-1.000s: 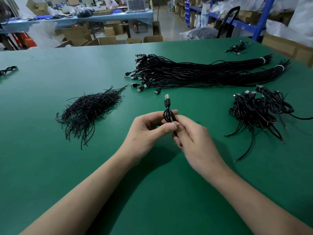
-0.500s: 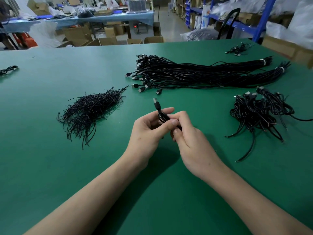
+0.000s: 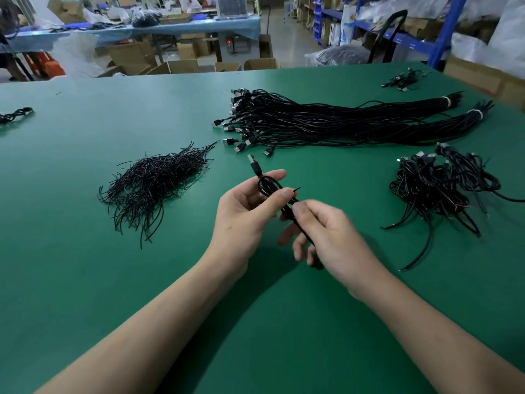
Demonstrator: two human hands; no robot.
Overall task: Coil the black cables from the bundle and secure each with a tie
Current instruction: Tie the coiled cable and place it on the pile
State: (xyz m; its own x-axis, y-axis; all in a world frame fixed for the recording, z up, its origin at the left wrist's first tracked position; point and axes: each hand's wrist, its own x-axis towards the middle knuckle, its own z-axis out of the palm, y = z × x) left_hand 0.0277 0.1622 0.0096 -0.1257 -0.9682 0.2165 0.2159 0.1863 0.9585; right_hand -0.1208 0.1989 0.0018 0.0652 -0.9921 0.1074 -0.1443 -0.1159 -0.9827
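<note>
My left hand (image 3: pixel 244 214) pinches a coiled black USB cable (image 3: pixel 265 186) between thumb and fingers, its plug pointing up and away. My right hand (image 3: pixel 332 237) grips the lower part of the same coil, where a thin black tie end sticks out to the right. A long bundle of straight black cables (image 3: pixel 326 120) lies across the far side of the green table (image 3: pixel 85 280). A heap of loose black ties (image 3: pixel 153 186) lies to the left. Coiled, tied cables (image 3: pixel 437 189) are piled at the right.
A few more cables (image 3: pixel 403 79) lie at the far right corner, and one small coil (image 3: pixel 14 115) at the far left edge. Beyond the table stand cardboard boxes, a blue-covered bench and blue shelving.
The hands have parted a little: my right hand slid down and right along the coil, and more of the coil and the plug shows above my left thumb.
</note>
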